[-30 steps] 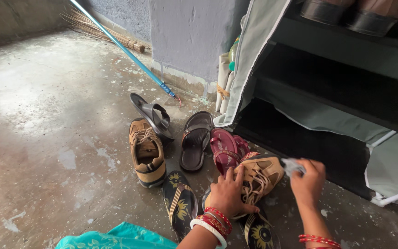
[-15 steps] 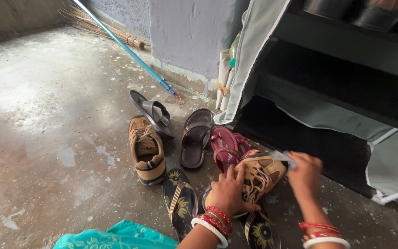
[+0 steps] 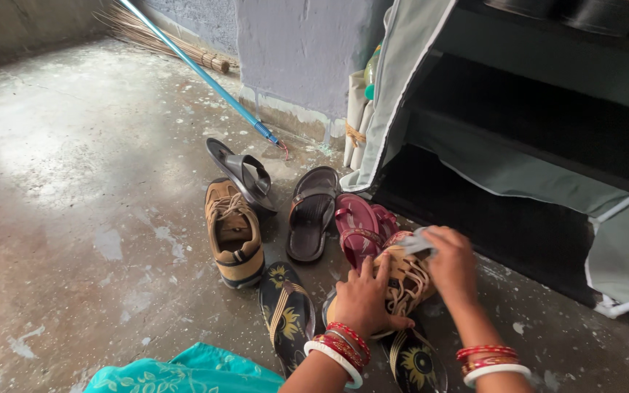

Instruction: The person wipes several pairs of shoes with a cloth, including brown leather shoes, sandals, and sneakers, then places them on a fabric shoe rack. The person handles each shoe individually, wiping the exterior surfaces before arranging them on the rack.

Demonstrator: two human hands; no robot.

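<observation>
My left hand (image 3: 367, 295) grips a tan strappy sandal (image 3: 400, 282) low on the concrete floor, fingers wrapped over its side. My right hand (image 3: 449, 263) holds a small pale cloth (image 3: 416, 243) pressed against the sandal's far end. Both wrists carry red and white bangles. A maroon sandal pair (image 3: 360, 227) lies just beyond the tan one. A black slipper with a yellow flower print (image 3: 286, 313) lies left of my left hand, and its twin (image 3: 415, 361) lies under my forearms.
A tan sneaker (image 3: 234, 233), a dark brown sandal (image 3: 312, 215) and an overturned grey slipper (image 3: 243, 173) lie on the floor (image 3: 74, 182). A fabric-covered shoe rack (image 3: 518, 131) stands open at right. A blue-handled broom (image 3: 198, 69) leans by the wall. Teal cloth (image 3: 191, 372) is at the bottom edge.
My right hand with the cloth has moved slightly left along the tan sandal. My left hand keeps its grip in the same spot.
</observation>
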